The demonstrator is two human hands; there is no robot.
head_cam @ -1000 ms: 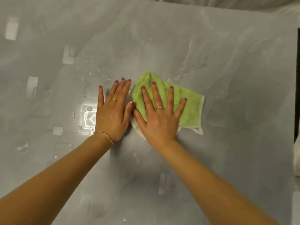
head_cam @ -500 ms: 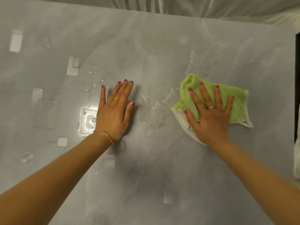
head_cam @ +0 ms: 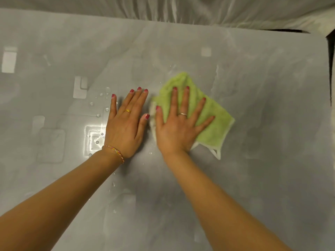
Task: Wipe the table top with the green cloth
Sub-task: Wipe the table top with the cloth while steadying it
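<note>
The green cloth (head_cam: 214, 122) with a white hem lies crumpled flat on the glossy grey table top (head_cam: 262, 169), a little right of the middle. My right hand (head_cam: 178, 127) presses down on it with the fingers spread and straight. My left hand (head_cam: 126, 124) rests flat on the bare table just left of the cloth, its thumb almost touching my right thumb. Part of the cloth is hidden under my right palm.
Water drops (head_cam: 98, 115) lie scattered left of my left hand, and a few more sit near my left forearm. Bright lamp reflections show on the left half. Pale curtain fabric (head_cam: 199, 9) hangs behind the far edge. The table's right edge (head_cam: 329, 73) meets a dark gap.
My right hand slid the cloth out to the right, then back left beside my left hand. My left hand has stayed flat in the same spot.
</note>
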